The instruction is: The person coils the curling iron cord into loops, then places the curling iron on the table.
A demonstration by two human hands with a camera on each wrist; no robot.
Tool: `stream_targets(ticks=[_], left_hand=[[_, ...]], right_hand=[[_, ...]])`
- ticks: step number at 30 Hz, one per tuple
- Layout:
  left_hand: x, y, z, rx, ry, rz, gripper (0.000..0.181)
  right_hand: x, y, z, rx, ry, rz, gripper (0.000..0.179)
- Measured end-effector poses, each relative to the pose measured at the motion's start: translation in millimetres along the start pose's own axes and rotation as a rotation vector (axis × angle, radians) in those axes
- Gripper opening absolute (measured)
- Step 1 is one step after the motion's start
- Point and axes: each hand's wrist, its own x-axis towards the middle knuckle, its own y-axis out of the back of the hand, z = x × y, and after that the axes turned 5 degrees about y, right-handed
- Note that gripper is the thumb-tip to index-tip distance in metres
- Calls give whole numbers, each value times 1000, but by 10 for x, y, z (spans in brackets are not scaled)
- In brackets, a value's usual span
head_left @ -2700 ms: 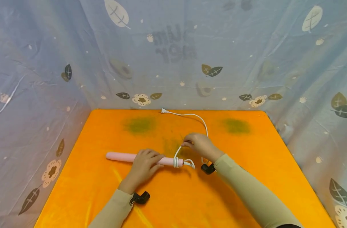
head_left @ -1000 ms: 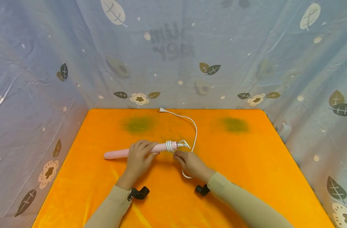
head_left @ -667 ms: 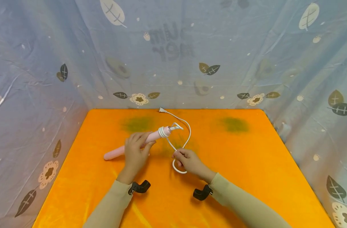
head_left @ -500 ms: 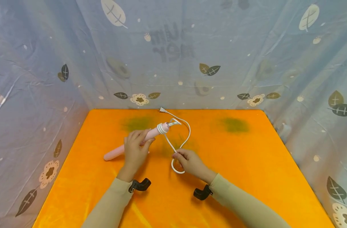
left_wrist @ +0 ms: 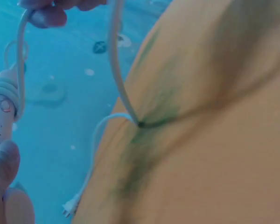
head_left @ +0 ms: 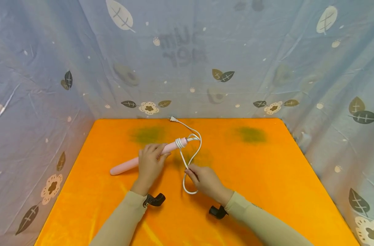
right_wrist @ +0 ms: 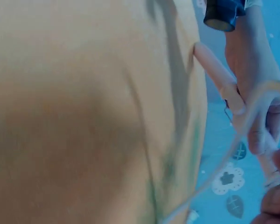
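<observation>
Left hand (head_left: 150, 162): gripping the pink wand (head_left: 124, 166) around its middle, fingers over the top, thumb on the near side. Wand slants: plain tip out to the left of that hand, looks to be down on the worktop (head_left: 267, 201); corded end sticks out to the right of the hand, raised. Button (left_wrist: 5, 106) sits just past the left thumb, next to the wraps.

Right hand (head_left: 206, 179): to the right of the left one and a bit nearer the person, pinching the white cord (left_wrist: 114, 56) between thumb and fingers, off the wand. From that pinch, one run goes up to a few turns wound around the wand near its corded end. A loop hangs on the near-left side of the right hand. Another run curves away past the wand end to the plug (head_left: 173, 119), which lies beyond both hands near the worktop's far edge.

Green patches (head_left: 148, 134) on the worktop beyond each hand. Patterned curtain (head_left: 187, 80) behind.
</observation>
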Motion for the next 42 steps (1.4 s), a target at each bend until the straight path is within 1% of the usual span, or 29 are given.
stream_targets(ticks=[2,3,4,6,10,13,14,16,17,19,21,23,26,29,31,33,34,35,36,37,38,39,40,41,42], left_hand=[[-34,-32,-17,31,-23,-26,41],[-52,-51,-23,46,-38,-34,40],[-72,-72,-30,56,-59,-38,40],[-116,-106,-40,70,-100,-49,40],[-201,-157,-54,87,-176,-65,40],[-234,-177,-60,104,-209,-73,39],[-239,-182,-60,106,-214,-74,38],[-238,-186,-56,96,-216,-70,38],[-235,-186,-54,94,-214,-67,37],[-228,-187,-53,92,-209,-60,37],[-222,-186,-54,103,-200,-59,38],[-215,-187,-60,122,-188,-58,39],[-206,-188,-69,137,-179,-51,40],[-206,-195,-76,146,-179,-50,40],[-212,-202,-81,150,-182,-58,38],[-218,-210,-91,154,-179,-69,37],[-221,-213,-97,156,-176,-72,37],[-224,-217,-105,158,-171,-72,37],[-226,-220,-114,158,-165,-69,37],[-224,-220,-120,158,-161,-66,37],[-222,-219,-129,158,-154,-63,37],[-216,-216,-133,155,-150,-57,37],[-209,-211,-136,154,-145,-52,37],[-199,-206,-138,151,-140,-48,37],[-185,-197,-134,146,-134,-46,38]], right_hand=[[21,22,-16,-62,56,-23,20],[38,43,-29,-72,72,-37,21],[57,75,-51,-53,65,-55,22],[97,152,-80,57,10,-109,24],[173,297,-94,357,-167,-173,27],[195,346,-69,636,-302,-199,21],[199,349,-61,738,-352,-200,21],[206,353,-57,955,-465,-176,28],[210,353,-60,1079,-525,-148,32],[216,353,-67,1282,-625,-79,39],[224,357,-74,1415,-709,-7,42],[229,358,-73,1491,-763,48,41],[225,347,-66,1501,-812,90,34],[198,319,-58,1505,-849,131,22],[169,292,-52,1441,-855,106,18],[132,260,-45,1319,-814,27,22],[108,245,-40,1231,-776,-36,24],[85,233,-35,1106,-718,-108,27],[63,221,-27,963,-643,-175,27],[43,215,-24,826,-563,-222,26],[26,204,-16,697,-493,-251,23],[10,188,-1,606,-445,-258,19],[-4,175,16,552,-424,-251,19],[-10,165,33,561,-427,-224,19],[-10,158,52,627,-449,-182,20]])
